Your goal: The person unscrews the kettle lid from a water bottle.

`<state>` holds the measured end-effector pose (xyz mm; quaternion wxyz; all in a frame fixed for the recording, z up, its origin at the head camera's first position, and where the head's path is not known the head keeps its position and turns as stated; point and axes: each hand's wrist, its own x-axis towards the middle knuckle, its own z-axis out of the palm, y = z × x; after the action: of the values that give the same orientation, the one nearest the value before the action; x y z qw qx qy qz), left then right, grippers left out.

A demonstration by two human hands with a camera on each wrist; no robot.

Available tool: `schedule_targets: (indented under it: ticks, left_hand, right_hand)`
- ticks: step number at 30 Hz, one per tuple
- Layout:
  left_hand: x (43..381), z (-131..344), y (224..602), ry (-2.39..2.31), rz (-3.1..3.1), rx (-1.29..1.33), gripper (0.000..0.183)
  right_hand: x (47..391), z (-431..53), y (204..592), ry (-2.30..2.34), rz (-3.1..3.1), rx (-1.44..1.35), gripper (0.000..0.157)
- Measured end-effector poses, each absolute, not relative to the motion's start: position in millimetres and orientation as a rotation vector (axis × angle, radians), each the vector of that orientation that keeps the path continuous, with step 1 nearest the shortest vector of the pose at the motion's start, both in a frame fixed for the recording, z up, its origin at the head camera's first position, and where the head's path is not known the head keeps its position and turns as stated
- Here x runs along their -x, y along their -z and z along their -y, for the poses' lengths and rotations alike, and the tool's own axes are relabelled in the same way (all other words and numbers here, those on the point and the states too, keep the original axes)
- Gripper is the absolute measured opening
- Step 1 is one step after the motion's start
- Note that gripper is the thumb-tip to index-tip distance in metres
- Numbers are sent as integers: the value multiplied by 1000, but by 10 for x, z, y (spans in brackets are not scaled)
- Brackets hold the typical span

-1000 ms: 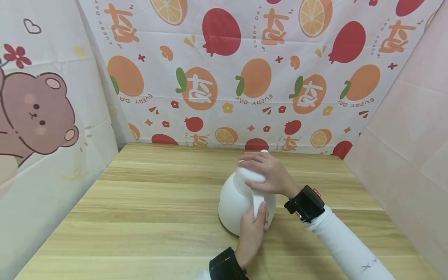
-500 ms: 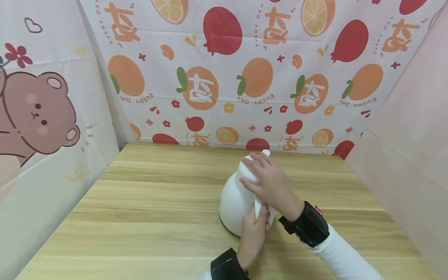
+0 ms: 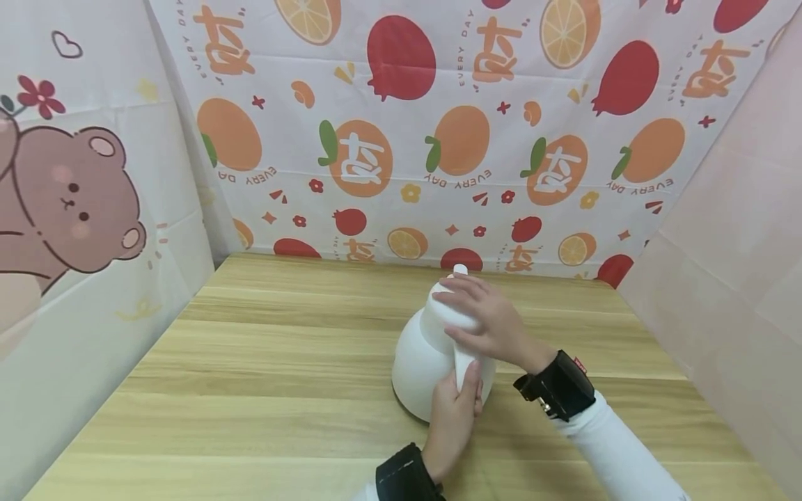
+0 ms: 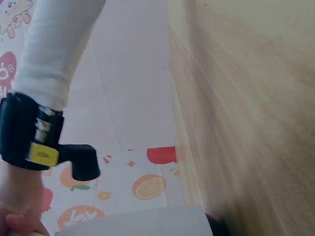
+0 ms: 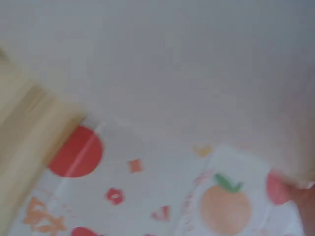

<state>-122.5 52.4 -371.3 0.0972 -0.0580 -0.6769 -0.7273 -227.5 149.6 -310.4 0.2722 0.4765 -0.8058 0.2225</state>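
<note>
A white thermos jug [image 3: 416,365] with a rounded body stands on the wooden table. My left hand [image 3: 452,421] grips its handle [image 3: 462,369] from the near side, thumb lying along the top. Over the jug's neck, my right hand [image 3: 491,323] holds the white lid [image 3: 441,303], fingers across the far side and thumb on the near side. A small white tip [image 3: 460,269] pokes out beyond those fingers. The left wrist view catches a piece of the jug [image 4: 142,222] and part of my right hand [image 4: 22,221]. Blurred white fills most of the right wrist view.
The wooden table [image 3: 250,369] reaches back to a fruit-printed cloth [image 3: 401,167]. A bear-printed cloth [image 3: 75,202] hangs along the left, and a pale cloth [image 3: 733,257] along the right. Each wrist wears a black band [image 3: 557,386].
The right hand has rolled back after tilting over the lid, and the small white tip has shifted left. The left hand and the jug's body stay in place.
</note>
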Motion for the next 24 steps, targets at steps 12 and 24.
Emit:
schedule_targets:
  ticks: [12,24]
  left_hand:
    - [1232,-517,3731,2120,2019,172,50]
    - [1233,-503,3703,2129,2029,190,51]
  right_hand:
    - [2188,-1430,3044,-714,2238,-1123,50]
    - [2076,-1254,2990,-623,2421,-827,56]
